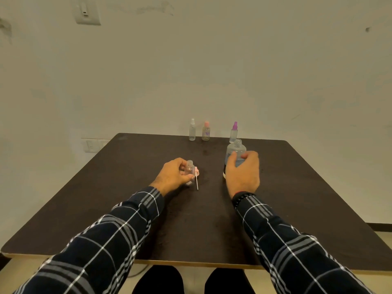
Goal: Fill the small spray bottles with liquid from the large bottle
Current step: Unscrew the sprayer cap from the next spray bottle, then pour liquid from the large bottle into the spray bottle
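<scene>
My left hand [175, 174] grips a small clear spray bottle [189, 168] that stands upright and uncapped on the dark table [127, 209]. Its pink spray head with a white dip tube [197, 181] lies on the table just right of it. My right hand [244, 170] wraps around the large clear bottle [236, 150], which stands upright with its neck open. A dark cap seems to sit at the bottle's base, mostly hidden by my hand.
Three small spray bottles stand along the table's far edge: one with a white top [192, 130], one with a pink top [206, 131], one with a purple top [234, 132]. A pale wall rises right behind the table.
</scene>
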Motion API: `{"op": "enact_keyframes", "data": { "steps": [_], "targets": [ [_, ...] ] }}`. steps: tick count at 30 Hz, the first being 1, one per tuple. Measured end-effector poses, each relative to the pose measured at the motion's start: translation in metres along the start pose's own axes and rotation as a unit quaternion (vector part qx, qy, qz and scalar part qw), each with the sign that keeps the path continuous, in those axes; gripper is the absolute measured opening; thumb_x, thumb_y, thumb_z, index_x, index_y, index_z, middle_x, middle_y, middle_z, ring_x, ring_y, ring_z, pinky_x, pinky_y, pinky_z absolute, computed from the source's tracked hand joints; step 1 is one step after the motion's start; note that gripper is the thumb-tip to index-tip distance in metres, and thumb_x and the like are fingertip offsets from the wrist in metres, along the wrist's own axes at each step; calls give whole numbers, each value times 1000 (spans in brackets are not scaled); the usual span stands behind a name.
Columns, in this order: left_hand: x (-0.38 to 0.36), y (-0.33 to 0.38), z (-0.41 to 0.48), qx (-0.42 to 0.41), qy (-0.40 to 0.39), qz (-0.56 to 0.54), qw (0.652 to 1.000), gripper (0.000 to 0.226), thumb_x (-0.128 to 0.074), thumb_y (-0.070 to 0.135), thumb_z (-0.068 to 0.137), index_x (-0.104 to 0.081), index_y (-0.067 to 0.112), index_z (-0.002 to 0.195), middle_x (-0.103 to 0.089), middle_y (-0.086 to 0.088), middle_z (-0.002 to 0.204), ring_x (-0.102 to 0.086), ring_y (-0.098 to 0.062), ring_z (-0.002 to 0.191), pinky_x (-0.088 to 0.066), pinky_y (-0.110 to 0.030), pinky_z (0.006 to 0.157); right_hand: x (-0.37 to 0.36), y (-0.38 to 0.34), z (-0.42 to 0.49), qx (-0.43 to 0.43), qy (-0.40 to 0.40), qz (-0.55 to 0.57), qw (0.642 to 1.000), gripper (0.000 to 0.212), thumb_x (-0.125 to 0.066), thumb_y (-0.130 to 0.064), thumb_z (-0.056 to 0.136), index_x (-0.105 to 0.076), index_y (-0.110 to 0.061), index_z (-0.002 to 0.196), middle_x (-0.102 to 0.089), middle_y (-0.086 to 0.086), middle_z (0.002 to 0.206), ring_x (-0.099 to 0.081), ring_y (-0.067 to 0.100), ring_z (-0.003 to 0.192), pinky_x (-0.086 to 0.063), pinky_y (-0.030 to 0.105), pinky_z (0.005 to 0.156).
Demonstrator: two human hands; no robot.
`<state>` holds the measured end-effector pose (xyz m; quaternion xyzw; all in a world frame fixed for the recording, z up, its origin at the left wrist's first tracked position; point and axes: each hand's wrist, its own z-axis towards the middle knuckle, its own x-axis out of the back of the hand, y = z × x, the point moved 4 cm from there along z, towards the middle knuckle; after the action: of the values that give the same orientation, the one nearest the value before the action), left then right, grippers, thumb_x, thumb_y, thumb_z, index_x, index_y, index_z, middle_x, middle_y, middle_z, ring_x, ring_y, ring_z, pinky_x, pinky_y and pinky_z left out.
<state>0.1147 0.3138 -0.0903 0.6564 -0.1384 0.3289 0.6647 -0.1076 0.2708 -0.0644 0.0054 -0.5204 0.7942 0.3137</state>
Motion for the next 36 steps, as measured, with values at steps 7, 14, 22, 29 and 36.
{"op": "enact_keyframes", "data": {
  "steps": [7, 14, 22, 29, 36],
  "targets": [
    [-4, 4, 1, -12, 2, -8, 1000, 35, -79, 21, 85, -58, 23, 112, -63, 13, 100, -62, -1, 89, -50, -14, 78, -21, 42, 23, -92, -169, 42, 980, 101, -84, -47, 74, -25, -21, 151, -36, 9, 153, -43, 29, 137, -43, 50, 110],
    [-7, 0, -2, -19, 13, -57, 998, 34, -78, 18, 86, -62, 20, 115, -68, 12, 102, -68, 1, 88, -55, -14, 78, -33, 44, 33, -65, -233, 89, 966, 92, -85, -25, 78, -28, -19, 150, -51, 4, 145, -52, 24, 130, -42, 35, 107],
    [-9, -4, 3, -7, 5, -54, 999, 32, -78, 21, 85, -61, 23, 113, -69, 12, 100, -68, 0, 89, -56, -20, 86, -35, 38, 47, -45, -242, 54, 968, 76, -83, -29, 81, -37, -15, 140, -56, 8, 138, -56, 29, 126, -46, 39, 104],
    [-7, 0, 2, 0, 6, -30, 1000, 28, -77, 24, 86, -58, 26, 107, -65, 13, 95, -64, 2, 85, -48, -11, 73, -45, 17, 36, 52, -312, -8, 949, 72, -81, -24, 83, -39, -20, 141, -55, 5, 140, -53, 25, 128, -43, 41, 108],
    [-7, -2, 4, 5, 9, -24, 1000, 30, -79, 23, 85, -58, 27, 107, -67, 12, 96, -65, 1, 85, -53, -15, 78, -52, 6, 26, 108, -330, -100, 933, 77, -82, -28, 81, -38, -30, 144, -52, 6, 143, -51, 29, 132, -42, 52, 111]
  ]
}}
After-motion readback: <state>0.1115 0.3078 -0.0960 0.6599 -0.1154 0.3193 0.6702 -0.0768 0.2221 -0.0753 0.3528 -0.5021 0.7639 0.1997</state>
